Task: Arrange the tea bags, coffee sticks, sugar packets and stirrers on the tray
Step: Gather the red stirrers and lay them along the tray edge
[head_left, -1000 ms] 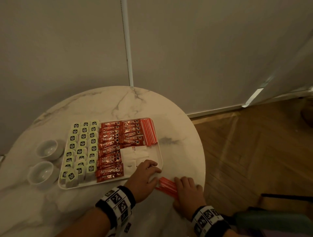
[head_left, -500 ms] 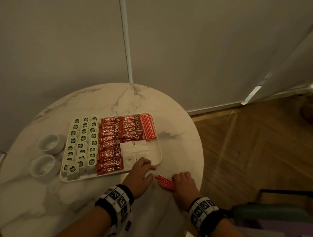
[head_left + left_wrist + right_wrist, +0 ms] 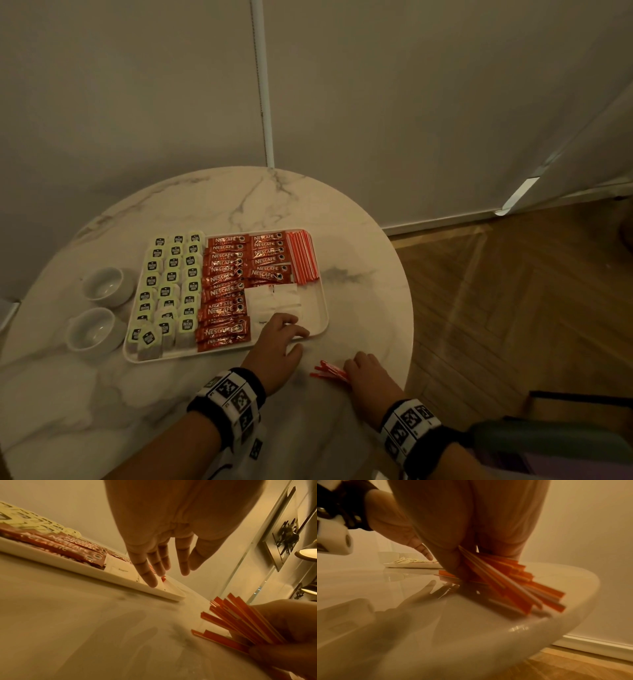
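A round, glossy white marble-veined surface (image 3: 191,394) is carrying a shallow white rectangular tray (image 3: 323,308) with rounded corners. Filling the tray from left to right: pale green paper-tagged tea bags (image 3: 171,284) sitting in neat rows, shiny red foil coffee sticks (image 3: 226,291) overlapping in two columns, flat white paper sugar packets (image 3: 270,301), and a tight row of thin orange-and-white striped stirrers (image 3: 301,257) lying along the far right edge.

The left hand (image 3: 274,346) is resting at the tray's near rim — fingers (image 3: 149,577) straight and relaxed, tips touching the rim beside a sugar packet, gripping nothing.

The right hand (image 3: 370,377) is lying just off the tray's near right corner, on the surface — fingers curling round a loose, fanned bundle of orange stirrers (image 3: 510,582), the flat plastic strips splaying out both ways from the grip, their lower ends touching the marble.

Two small round white ceramic cups (image 3: 102,284) are sitting just left of the tray.
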A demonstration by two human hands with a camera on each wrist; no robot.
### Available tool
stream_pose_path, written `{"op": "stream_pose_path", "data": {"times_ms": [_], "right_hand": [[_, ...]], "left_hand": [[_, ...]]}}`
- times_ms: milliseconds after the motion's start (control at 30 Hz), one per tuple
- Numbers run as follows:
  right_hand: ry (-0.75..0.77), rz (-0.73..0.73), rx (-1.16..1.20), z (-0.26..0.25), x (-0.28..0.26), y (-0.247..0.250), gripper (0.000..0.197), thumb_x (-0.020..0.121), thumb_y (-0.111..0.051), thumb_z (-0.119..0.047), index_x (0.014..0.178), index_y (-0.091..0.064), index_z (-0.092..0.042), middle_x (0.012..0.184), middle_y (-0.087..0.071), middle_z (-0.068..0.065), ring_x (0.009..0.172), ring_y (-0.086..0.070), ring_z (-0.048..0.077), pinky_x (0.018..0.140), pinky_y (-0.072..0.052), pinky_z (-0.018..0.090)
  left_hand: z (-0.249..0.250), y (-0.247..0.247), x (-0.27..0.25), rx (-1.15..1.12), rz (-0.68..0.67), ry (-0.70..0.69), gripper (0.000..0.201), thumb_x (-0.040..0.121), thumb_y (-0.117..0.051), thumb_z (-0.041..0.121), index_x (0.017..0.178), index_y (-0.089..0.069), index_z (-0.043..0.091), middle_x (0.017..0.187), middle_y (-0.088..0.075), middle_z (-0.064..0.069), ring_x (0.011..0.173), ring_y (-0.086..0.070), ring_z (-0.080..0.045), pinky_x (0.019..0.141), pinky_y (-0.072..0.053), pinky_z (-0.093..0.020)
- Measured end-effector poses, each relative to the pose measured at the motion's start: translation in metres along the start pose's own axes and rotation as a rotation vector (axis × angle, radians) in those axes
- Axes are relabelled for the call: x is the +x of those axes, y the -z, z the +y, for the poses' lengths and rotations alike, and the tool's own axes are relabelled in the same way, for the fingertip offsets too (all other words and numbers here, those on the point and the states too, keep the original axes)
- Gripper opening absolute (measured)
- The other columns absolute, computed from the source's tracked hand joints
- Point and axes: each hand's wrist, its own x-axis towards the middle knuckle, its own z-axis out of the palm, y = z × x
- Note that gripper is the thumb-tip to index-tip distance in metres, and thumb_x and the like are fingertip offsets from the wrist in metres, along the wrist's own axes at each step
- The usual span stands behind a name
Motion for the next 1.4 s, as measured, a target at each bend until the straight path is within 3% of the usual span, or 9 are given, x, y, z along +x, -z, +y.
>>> {"op": "stream_pose_path", "data": {"times_ms": [800, 900, 1033, 1133, 1200, 1233, 1267, 1333, 1400], "right_hand": [[0.111, -0.048, -0.145, -0.006, 0.001, 0.001, 0.032, 0.1, -0.038, -0.031, 0.127, -0.044, -0.015, 0.128, -0.046, 0.008, 0.111, -0.045, 0.024, 0.097, -0.038, 0.033], [-0.017, -0.029, 0.144, -0.006, 0.006, 0.015, 0.026, 0.097, -0.044, -0.038, 0.118, -0.046, -0.023, 0.115, -0.055, 0.003, 0.103, -0.053, 0.021, 0.091, -0.043, 0.032], [0.005, 0.154, 0.695, -0.018, 0.008, 0.038, 0.023, 0.099, -0.046, -0.022, 0.122, -0.045, -0.026, 0.101, -0.063, -0.005, 0.089, -0.061, 0.006, 0.082, -0.05, 0.027], [0.105, 0.358, 0.932, -0.034, 0.009, 0.041, 0.029, 0.099, -0.045, -0.014, 0.115, -0.049, -0.038, 0.097, -0.063, -0.015, 0.094, -0.062, 0.001, 0.082, -0.05, 0.018], [0.101, 0.406, 1.066, -0.039, 0.011, 0.031, 0.029, 0.096, -0.049, -0.009, 0.109, -0.051, -0.035, 0.098, -0.064, -0.012, 0.093, -0.064, 0.01, 0.086, -0.054, 0.031], [0.086, 0.39, 1.19, -0.042, 0.01, 0.026, 0.02, 0.092, -0.056, -0.017, 0.107, -0.053, -0.029, 0.099, -0.064, -0.007, 0.093, -0.064, 0.013, 0.089, -0.054, 0.04], [0.052, 0.391, 1.315, -0.043, 0.01, 0.021, 0.029, 0.085, -0.067, -0.035, 0.107, -0.055, -0.021, 0.099, -0.065, -0.002, 0.094, -0.064, 0.015, 0.092, -0.053, 0.044], [-0.02, 0.368, 1.431, -0.035, 0.01, 0.003, 0.084, 0.05, -0.08, -0.068, 0.105, -0.058, -0.008, 0.098, -0.066, 0.009, 0.093, -0.063, 0.02, 0.092, -0.051, 0.042], [-0.111, 0.33, 1.551, -0.032, 0.015, -0.008, 0.079, 0.044, -0.082, -0.06, 0.097, -0.059, -0.006, 0.089, -0.064, 0.011, 0.085, -0.062, 0.021, 0.081, -0.051, 0.037]], "left_hand": [[-0.008, 0.008, 0.002, -0.065, 0.009, 0.075, 0.023, 0.091, -0.058, 0.015, 0.113, -0.062, 0.022, 0.123, -0.037, 0.012, 0.12, -0.039, -0.005, 0.104, -0.043, -0.033], [0.006, 0.011, 0.004, -0.183, -0.003, 0.093, 0.024, 0.093, -0.058, 0.029, 0.116, -0.061, 0.022, 0.124, -0.043, 0.009, 0.118, -0.044, -0.003, 0.102, -0.044, -0.032], [0.037, 0.017, 0.002, -0.335, -0.136, 0.048, 0.036, 0.091, -0.055, 0.045, 0.125, -0.05, 0.036, 0.123, -0.047, 0.017, 0.112, -0.045, 0.007, 0.093, -0.046, -0.022], [0.056, 0.013, 0.002, -0.221, -0.118, -0.189, 0.033, 0.091, -0.059, 0.035, 0.122, -0.05, 0.039, 0.115, -0.049, 0.016, 0.098, -0.049, 0.001, 0.076, -0.041, -0.009], [0.058, 0.005, 0.004, -0.155, -0.089, -0.291, 0.033, 0.091, -0.06, 0.025, 0.123, -0.055, 0.028, 0.114, -0.046, 0.01, 0.093, -0.047, 0.002, 0.075, -0.038, -0.007], [0.056, 0.001, 0.005, -0.126, -0.092, -0.299, 0.033, 0.091, -0.061, 0.025, 0.123, -0.057, 0.025, 0.116, -0.043, 0.009, 0.093, -0.046, 0.005, 0.077, -0.037, -0.005], [0.054, -0.002, 0.005, -0.098, -0.111, -0.293, 0.036, 0.09, -0.062, 0.027, 0.125, -0.056, 0.025, 0.119, -0.039, 0.01, 0.093, -0.043, 0.007, 0.079, -0.036, -0.004], [0.047, -0.01, 0.004, -0.058, -0.184, -0.268, 0.046, 0.089, -0.063, 0.032, 0.134, -0.051, 0.028, 0.12, -0.032, 0.014, 0.094, -0.039, 0.011, 0.081, -0.033, -0.001], [0.043, -0.016, 0.005, -0.038, -0.237, -0.23, 0.051, 0.089, -0.063, 0.034, 0.137, -0.048, 0.031, 0.116, -0.031, 0.013, 0.092, -0.037, 0.013, 0.08, -0.031, 0.0]]}}
